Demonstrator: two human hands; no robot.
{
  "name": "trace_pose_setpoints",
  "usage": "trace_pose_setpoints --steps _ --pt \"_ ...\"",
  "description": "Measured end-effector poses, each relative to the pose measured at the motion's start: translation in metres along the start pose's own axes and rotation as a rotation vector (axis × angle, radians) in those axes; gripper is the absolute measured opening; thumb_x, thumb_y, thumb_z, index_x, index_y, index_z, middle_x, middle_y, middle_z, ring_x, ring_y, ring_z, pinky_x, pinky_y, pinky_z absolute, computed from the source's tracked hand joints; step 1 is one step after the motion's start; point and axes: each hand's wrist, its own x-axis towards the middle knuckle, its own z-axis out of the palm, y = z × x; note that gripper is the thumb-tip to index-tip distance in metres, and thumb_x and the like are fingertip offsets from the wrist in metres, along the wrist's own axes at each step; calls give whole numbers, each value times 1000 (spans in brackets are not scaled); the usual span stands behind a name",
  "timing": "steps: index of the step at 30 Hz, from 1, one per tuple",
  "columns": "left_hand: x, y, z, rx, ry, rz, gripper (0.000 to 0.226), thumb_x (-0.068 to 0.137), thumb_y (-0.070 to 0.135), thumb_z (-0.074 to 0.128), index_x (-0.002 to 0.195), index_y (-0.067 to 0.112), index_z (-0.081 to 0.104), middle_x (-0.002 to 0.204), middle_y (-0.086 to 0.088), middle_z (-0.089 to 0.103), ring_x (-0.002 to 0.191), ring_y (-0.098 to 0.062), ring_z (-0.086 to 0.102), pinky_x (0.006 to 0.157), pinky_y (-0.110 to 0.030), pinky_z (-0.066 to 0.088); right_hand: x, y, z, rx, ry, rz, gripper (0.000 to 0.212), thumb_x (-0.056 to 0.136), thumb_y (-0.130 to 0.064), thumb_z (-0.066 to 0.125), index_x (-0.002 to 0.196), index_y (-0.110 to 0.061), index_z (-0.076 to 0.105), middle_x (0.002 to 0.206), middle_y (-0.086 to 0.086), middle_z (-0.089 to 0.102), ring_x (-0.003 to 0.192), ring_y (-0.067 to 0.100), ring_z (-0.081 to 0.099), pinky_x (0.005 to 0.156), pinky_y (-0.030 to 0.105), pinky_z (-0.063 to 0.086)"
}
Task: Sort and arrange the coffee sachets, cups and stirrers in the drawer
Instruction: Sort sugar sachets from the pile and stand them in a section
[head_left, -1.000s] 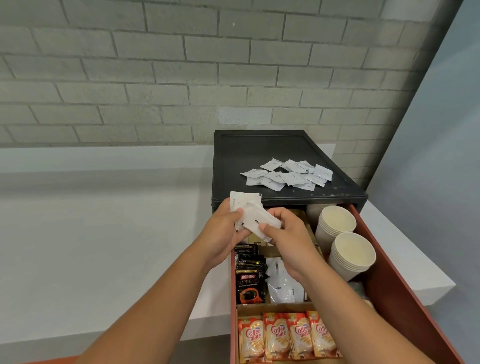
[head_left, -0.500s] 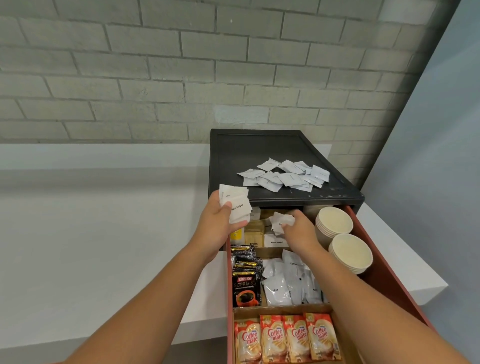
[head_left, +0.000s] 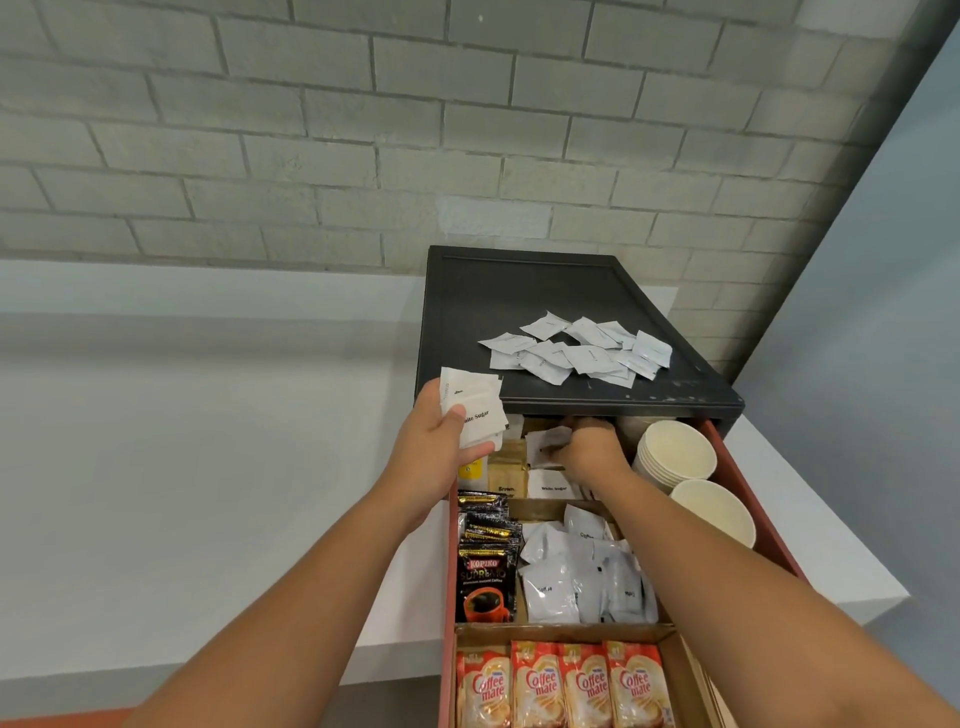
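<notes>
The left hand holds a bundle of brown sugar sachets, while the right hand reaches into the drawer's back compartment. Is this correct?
Not quite: in the head view the left hand holds white sugar sachets, labelled White Sugar. The right hand does reach into the drawer's back compartment.

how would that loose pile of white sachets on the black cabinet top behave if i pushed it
The white sachets lie loose and overlapping on the black cabinet top, so a push would probably scatter them, not shift them together. They look thin and flat, so likely light and floppy.
</notes>
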Motion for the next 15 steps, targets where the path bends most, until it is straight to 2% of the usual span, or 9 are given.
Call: trace_pose_setpoints --steps 3,5,7,9,15 --pt "0 -1 -1 7 1 1 31 104 16 47 124 37 36 122 8 44 90 -10 53 45 -11 47 -1 6 4 9 72 -13 29 91 -11 60 120 -8 61 121 13 61 109 27 59 85 29 49" --pt "0 -2 -1 18 1 5 32 103 16 49 124 37 36 125 7 45 91 -11 53 45 -12 47 -3 10 7 46 138 -22 29 91 -3 56 120 -7 61 123 14 59 110 28 58 82 26 46" --pt "0 -2 -1 26 1 11 33 103 16 50 125 37 36 127 7 45 92 -13 53 45 -12 47 -5 12 9 65 177 -40 35 91 1 53 123 -10 61 127 13 56 114 28 55 85 27 44" --pt "1 -3 -1 31 7 15 34 103 15 50 125 37 36 126 8 44 91 -12 52 45 -11 47 -6 13 10 98 178 -57 38 91 3 52 123 -13 62 129 11 57 117 26 53 92 26 42" --pt "2 -4 0 23 14 18 34 103 15 51 124 37 37 123 11 44 90 -7 52 45 -12 47 -6 13 12 203 114 -77 30 88 0 62 113 -15 67 121 5 63 110 22 58 87 20 42"
